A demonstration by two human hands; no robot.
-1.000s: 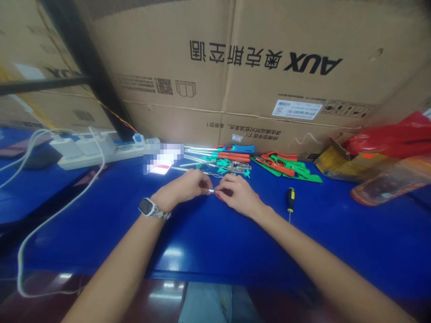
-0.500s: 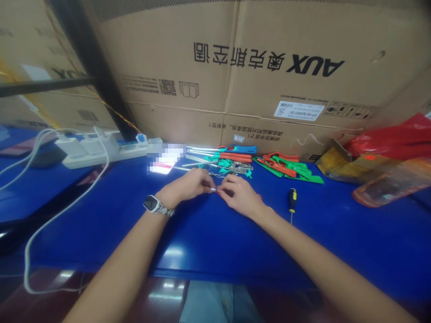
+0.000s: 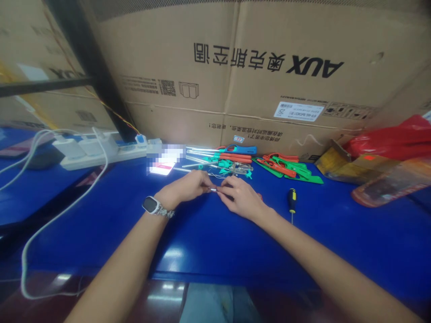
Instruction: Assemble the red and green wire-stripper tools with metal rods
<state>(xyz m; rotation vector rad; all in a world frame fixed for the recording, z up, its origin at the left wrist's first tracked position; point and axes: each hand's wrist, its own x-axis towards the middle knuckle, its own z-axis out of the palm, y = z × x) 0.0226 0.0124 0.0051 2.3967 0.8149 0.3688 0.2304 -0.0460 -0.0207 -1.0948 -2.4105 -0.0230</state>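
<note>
My left hand [image 3: 198, 185], with a watch on the wrist, is closed in a pinch on the left end of a small silvery metal piece [image 3: 213, 190]. My right hand [image 3: 238, 194] pinches the same piece from the right, with thumb and fingers together. The piece is short and shiny; fingertips cover its ends, so its kind cannot be made out. A bit of red [image 3: 260, 196] peeks out beyond my right hand, mostly hidden by it. Just behind the fingers lie metal tubes [image 3: 198, 159], small green plastic parts [image 3: 224, 165] and thin white wires.
Behind these rest a blue plastic shell [image 3: 244, 149], orange shells [image 3: 235, 158] and green shells [image 3: 303, 172]. A black-yellow screwdriver [image 3: 292, 200] lies to the right. A lit phone [image 3: 164, 163] and a white power strip [image 3: 101, 154] sit left. A big cardboard box [image 3: 262, 89] walls off the back.
Both hands stay in nearly the same place. The fingers have shifted slightly, and a little more of the silvery piece shows between them.
</note>
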